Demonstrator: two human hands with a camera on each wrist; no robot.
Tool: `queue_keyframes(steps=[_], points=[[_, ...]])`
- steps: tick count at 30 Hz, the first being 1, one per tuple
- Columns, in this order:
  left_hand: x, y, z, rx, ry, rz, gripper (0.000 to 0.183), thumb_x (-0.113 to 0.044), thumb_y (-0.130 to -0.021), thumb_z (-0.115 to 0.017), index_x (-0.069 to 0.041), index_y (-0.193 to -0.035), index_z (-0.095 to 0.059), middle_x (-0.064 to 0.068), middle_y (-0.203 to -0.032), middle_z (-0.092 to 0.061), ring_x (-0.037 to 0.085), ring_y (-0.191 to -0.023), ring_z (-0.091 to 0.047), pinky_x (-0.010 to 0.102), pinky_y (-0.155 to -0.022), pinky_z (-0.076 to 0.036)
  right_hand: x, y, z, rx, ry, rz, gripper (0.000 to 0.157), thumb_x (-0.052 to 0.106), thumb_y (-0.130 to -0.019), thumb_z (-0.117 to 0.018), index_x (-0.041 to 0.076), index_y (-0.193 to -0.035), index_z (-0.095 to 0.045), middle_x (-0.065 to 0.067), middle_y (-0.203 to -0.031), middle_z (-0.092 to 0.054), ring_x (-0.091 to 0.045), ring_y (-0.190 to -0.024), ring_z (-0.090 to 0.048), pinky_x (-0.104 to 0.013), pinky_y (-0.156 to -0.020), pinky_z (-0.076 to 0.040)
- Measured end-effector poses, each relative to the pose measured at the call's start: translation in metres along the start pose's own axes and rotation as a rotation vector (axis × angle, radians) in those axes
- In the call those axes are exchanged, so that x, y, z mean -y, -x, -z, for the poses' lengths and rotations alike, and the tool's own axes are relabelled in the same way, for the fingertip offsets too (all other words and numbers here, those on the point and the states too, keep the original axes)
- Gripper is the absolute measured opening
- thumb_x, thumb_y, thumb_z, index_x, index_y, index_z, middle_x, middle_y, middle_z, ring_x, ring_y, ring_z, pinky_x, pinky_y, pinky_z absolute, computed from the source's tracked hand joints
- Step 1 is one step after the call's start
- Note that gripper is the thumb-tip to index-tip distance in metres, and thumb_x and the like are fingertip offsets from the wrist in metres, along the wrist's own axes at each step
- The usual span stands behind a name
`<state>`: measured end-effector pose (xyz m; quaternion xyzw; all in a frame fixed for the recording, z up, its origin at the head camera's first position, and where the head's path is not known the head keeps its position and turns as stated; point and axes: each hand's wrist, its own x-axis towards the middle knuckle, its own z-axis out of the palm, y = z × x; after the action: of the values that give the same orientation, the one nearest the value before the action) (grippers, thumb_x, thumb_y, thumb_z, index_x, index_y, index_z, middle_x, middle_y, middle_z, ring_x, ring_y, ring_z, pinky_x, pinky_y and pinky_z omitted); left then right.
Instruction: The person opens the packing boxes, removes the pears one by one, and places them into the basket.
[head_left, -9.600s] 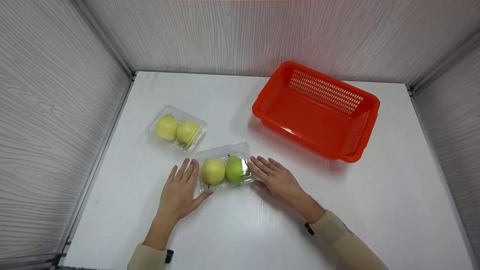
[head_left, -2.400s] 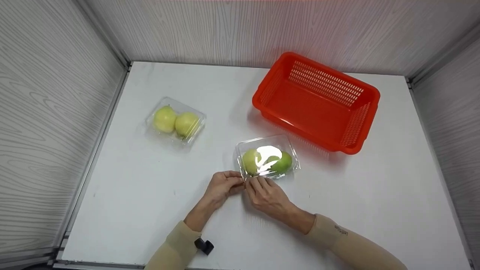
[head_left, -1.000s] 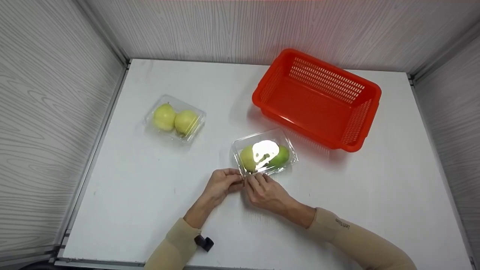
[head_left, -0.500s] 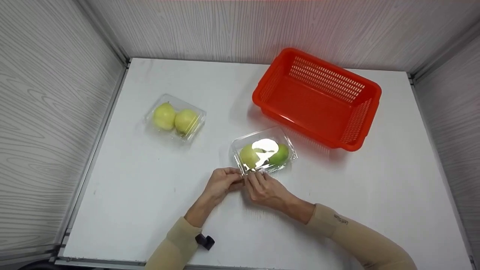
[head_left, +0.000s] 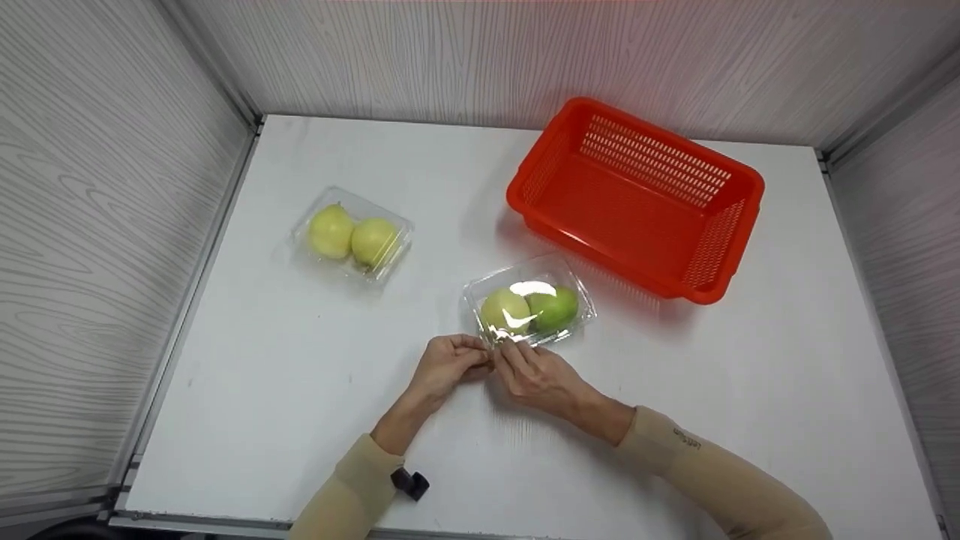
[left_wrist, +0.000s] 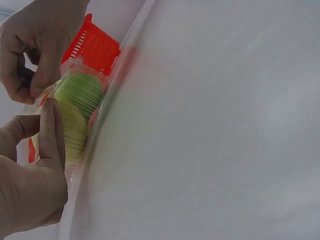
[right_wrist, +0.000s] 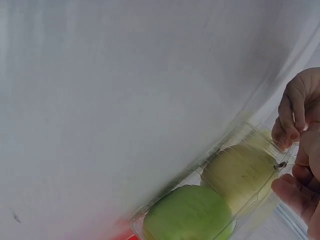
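Observation:
A clear plastic clamshell box [head_left: 541, 273] holds a yellow pear [head_left: 504, 309] and a green pear [head_left: 553, 307]. Both hands are at its near left corner. My left hand [head_left: 442, 369] pinches the edge there between thumb and fingers, as the left wrist view also shows. Right beside it, my right hand [head_left: 541, 381] pinches the same rim with curled fingers. In the right wrist view the yellow pear's dark stem [right_wrist: 281, 165] lies close to the fingertips. Fingers hide the corner itself. The lid lies over the pears.
A second clear box [head_left: 399, 244] with two yellow pears [head_left: 373, 241] stands to the far left on the white table [head_left: 255, 375]. An empty red basket [head_left: 637, 206] sits at the back right, just behind the held box. Woodgrain panels [head_left: 420, 60] enclose the table.
Earlier the hands lay flat at the box's two ends; now both pinch its near left corner. The box has moved right, towards the basket. In the last second only its glare shifts.

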<state>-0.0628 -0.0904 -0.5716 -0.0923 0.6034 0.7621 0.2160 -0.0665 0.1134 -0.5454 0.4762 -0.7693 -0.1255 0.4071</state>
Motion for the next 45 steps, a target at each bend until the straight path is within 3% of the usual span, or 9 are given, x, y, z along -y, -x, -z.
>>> queue_keyframes(steps=[10, 17, 27, 33, 39, 45], points=[[-0.002, 0.002, 0.003, 0.017, 0.028, 0.024, 0.015, 0.005, -0.095, -0.062, 0.011, -0.109, -0.066, 0.002, -0.085, -0.080, 0.011, -0.081, -0.079, 0.024, -0.079, -0.067, -0.003, 0.001, 0.000, -0.071, -0.098, -0.051, 0.034, 0.008, -0.107, -0.043, 0.011, -0.101, -0.076, -0.002, -0.088, -0.069, -0.014, -0.077, -0.069, -0.018, -0.059, -0.058], [-0.003, 0.002, 0.005, 0.013, 0.037, 0.038, 0.011, 0.006, -0.093, -0.066, 0.008, -0.103, -0.066, 0.001, -0.080, -0.079, 0.010, -0.077, -0.078, 0.023, -0.075, -0.066, -0.005, 0.016, -0.005, -0.091, -0.135, -0.076, 0.030, 0.006, -0.105, -0.047, 0.012, -0.101, -0.075, -0.003, -0.089, -0.069, -0.018, -0.077, -0.069, -0.024, -0.064, -0.061], [-0.005, 0.003, 0.021, 0.024, 0.031, 0.050, 0.016, 0.007, -0.095, -0.064, 0.012, -0.111, -0.063, 0.001, -0.081, -0.078, 0.011, -0.079, -0.078, 0.021, -0.076, -0.066, -0.024, 0.039, -0.006, -0.116, -0.146, -0.112, 0.026, 0.002, -0.106, -0.051, 0.007, -0.094, -0.074, -0.005, -0.088, -0.073, -0.019, -0.077, -0.072, -0.027, -0.065, -0.064], [-0.007, 0.002, 0.026, -0.006, 0.037, 0.063, 0.014, 0.008, -0.094, -0.065, 0.010, -0.108, -0.065, 0.003, -0.081, -0.078, 0.013, -0.078, -0.078, 0.022, -0.077, -0.066, -0.039, 0.058, -0.005, -0.083, -0.162, -0.157, 0.032, 0.003, -0.108, -0.047, 0.006, -0.099, -0.077, -0.007, -0.090, -0.075, -0.023, -0.075, -0.071, -0.032, -0.063, -0.065], [-0.009, 0.005, 0.028, -0.007, 0.055, 0.049, 0.013, 0.007, -0.095, -0.066, 0.008, -0.108, -0.065, 0.003, -0.083, -0.078, 0.013, -0.079, -0.078, 0.023, -0.078, -0.067, -0.051, 0.068, -0.007, -0.009, -0.194, -0.114, 0.035, 0.003, -0.110, -0.042, 0.004, -0.104, -0.077, -0.010, -0.093, -0.075, -0.024, -0.078, -0.071, -0.030, -0.065, -0.066], [-0.005, 0.014, 0.019, -0.045, 0.184, 0.070, 0.023, -0.001, -0.099, -0.065, 0.006, -0.121, -0.060, 0.005, -0.095, -0.078, 0.015, -0.086, -0.080, 0.027, -0.083, -0.067, -0.053, 0.068, -0.007, -0.011, -0.210, -0.088, 0.035, 0.001, -0.110, -0.042, 0.002, -0.104, -0.077, -0.011, -0.092, -0.072, -0.023, -0.077, -0.068, -0.026, -0.063, -0.064]])
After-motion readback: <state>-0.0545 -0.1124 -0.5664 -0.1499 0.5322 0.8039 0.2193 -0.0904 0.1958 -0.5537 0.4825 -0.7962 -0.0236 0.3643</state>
